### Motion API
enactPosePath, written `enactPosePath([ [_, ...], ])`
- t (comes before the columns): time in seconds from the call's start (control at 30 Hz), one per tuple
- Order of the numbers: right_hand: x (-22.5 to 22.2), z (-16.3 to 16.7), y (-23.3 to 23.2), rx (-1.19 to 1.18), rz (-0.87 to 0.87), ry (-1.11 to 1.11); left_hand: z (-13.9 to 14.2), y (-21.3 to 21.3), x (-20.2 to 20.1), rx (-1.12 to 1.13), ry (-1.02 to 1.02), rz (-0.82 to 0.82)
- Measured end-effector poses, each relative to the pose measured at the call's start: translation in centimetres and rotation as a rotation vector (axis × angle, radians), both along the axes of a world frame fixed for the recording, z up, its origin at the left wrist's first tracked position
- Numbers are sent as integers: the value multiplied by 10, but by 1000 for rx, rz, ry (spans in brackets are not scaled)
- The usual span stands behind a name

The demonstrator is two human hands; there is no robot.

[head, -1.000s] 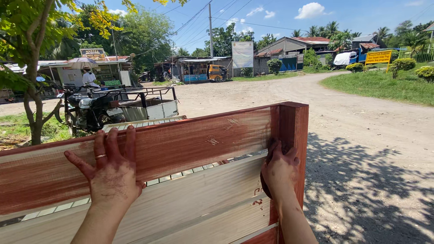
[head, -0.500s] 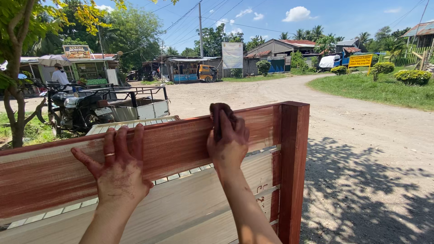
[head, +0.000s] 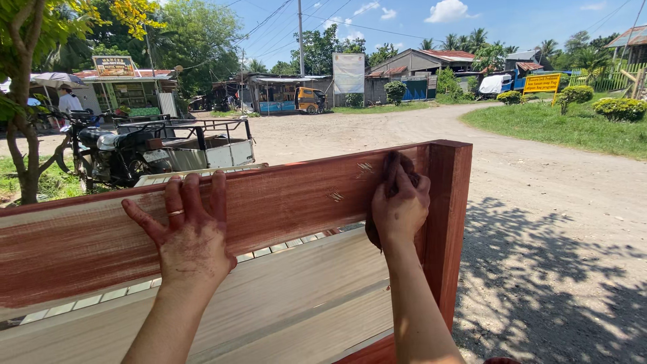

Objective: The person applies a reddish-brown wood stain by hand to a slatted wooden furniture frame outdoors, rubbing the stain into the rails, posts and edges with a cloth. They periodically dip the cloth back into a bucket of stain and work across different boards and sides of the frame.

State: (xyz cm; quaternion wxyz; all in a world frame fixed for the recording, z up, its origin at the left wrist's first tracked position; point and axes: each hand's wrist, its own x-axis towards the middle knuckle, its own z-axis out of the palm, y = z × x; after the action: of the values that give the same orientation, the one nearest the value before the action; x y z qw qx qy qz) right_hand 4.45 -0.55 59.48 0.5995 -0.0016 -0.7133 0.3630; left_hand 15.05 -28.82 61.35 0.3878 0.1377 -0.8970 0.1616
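A wooden frame stands upright before me, with a red-brown stained top rail [head: 283, 199] and a stained corner post [head: 446, 222]. My left hand [head: 189, 236], stained red and with a ring on one finger, lies flat with fingers spread on the rail's left part. My right hand [head: 399, 202] presses a dark, stain-soaked rag [head: 394, 162] against the rail close to the post. Below the rail lie pale unstained planks [head: 296, 296].
A dirt road [head: 539, 175] runs past on the right, with tree shadow near the post. Behind the frame, at left, a motorcycle with a metal sidecar [head: 162, 148] is parked by a tree [head: 27, 114]. Stalls, houses and a person stand farther off.
My right hand with the rag has moved from low on the post up onto the rail, then right toward the post. My left hand has stayed flat on the rail.
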Motion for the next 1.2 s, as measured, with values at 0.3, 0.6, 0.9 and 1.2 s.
enactPosePath([
  [0.3,2,8,1,201,-64,23,14,12,16,17,-124,63],
  [0.6,2,7,1,257,-37,22,19,12,18,67,-258,107],
  [0.9,-26,-30,8,223,101,154,15,5,13,26,-176,81],
  [1.2,-24,14,-70,-132,179,563,15,3,15,-44,-144,53],
])
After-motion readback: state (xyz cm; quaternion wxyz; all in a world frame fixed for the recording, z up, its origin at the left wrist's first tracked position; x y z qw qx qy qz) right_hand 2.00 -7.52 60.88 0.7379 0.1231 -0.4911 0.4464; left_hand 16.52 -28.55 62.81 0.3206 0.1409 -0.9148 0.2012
